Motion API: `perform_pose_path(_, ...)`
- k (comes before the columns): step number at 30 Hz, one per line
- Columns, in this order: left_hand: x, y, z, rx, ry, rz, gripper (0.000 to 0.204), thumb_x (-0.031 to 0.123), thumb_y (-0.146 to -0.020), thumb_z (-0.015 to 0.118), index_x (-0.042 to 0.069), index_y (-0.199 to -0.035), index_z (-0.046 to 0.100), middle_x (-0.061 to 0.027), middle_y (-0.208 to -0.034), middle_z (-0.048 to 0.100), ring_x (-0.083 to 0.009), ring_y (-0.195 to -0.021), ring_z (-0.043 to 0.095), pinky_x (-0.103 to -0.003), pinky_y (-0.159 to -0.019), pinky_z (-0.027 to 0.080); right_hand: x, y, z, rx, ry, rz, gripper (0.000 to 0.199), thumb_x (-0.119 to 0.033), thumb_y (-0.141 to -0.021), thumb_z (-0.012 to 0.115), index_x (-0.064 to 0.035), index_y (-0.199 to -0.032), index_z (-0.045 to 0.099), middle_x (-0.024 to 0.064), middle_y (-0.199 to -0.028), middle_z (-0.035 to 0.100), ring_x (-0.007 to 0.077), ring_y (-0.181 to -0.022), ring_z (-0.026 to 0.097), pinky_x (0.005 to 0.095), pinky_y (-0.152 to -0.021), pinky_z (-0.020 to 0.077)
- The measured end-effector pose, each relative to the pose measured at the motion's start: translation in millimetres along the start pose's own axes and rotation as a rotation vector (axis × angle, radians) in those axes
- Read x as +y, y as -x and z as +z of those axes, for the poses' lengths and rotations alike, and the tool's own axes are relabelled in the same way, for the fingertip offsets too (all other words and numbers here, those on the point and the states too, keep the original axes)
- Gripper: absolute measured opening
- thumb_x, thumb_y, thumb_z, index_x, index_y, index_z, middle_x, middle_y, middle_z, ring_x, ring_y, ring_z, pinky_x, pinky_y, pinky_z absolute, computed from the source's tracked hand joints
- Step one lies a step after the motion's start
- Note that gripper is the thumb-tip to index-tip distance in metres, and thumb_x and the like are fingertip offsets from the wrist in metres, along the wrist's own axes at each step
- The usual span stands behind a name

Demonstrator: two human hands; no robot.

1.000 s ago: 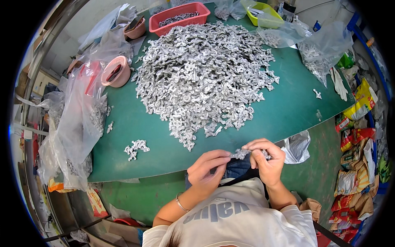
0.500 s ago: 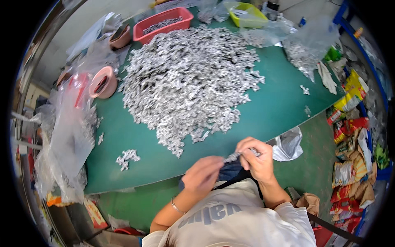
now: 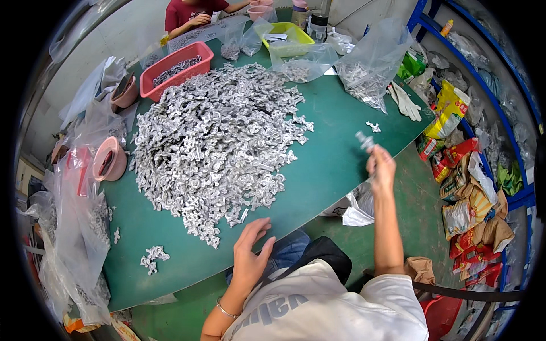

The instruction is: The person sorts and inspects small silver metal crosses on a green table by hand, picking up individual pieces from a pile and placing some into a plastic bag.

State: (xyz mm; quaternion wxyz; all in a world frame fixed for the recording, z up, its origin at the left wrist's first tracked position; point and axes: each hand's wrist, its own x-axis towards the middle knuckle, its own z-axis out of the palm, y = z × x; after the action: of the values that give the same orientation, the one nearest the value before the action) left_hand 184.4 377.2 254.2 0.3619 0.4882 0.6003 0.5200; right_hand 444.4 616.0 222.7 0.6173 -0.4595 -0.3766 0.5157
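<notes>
We see the right hand [image 3: 381, 166] pinching a small metal part [image 3: 364, 140], the left hand [image 3: 251, 257] open; a red tray [image 3: 149, 85] holds metal parts.

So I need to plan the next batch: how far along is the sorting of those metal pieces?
Early, by the look of it. Done: only a small cluster of silver parts lies apart near the table edge. In hand: the right hand holds up one small metal piece, while the left hand rests open at the table edge. Left: the big pile of silver parts covering the green table.
</notes>
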Motion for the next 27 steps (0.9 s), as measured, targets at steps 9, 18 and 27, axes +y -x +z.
perform_pose_path(9,-3.2,-2.8,0.4,-0.006,-0.058,0.054,0.032,-0.005,-0.073,0.060,-0.001,-0.104,0.054,-0.0144,-0.101,0.055,-0.0234,-0.091,0.057,-0.030,-0.080,0.047,0.7,-123.6,-61.6,0.206,0.031,0.084,0.017,-0.005,-0.082,0.054,0.0103,-0.090,0.054,0.0158,-0.080,0.060,0.0097,-0.047,0.044,0.0197,-0.037,0.0324)
perform_pose_path(18,-3.7,-6.1,4.1,-0.056,-0.103,0.023,0.030,-0.005,-0.074,0.057,-0.002,-0.104,0.054,-0.0125,-0.100,0.056,-0.0194,-0.093,0.055,-0.028,-0.082,0.045,-12.9,-137.6,-74.2,0.178,0.177,-0.014,0.020,-0.006,-0.082,0.053,0.0108,-0.093,0.053,0.0145,-0.078,0.060,0.0099,-0.045,0.044,0.0203,-0.035,0.0307)
perform_pose_path(27,-7.2,-1.1,-4.0,-0.012,-0.137,0.028,0.028,-0.002,-0.075,0.058,-0.001,-0.103,0.055,-0.0128,-0.099,0.058,-0.0212,-0.089,0.057,-0.029,-0.080,0.045,-8.7,-59.0,-24.1,-0.125,0.653,-0.141,0.022,-0.013,-0.081,0.057,0.0026,-0.095,0.056,0.0043,-0.061,0.055,0.0070,-0.039,0.042,0.0214,-0.035,0.0299)
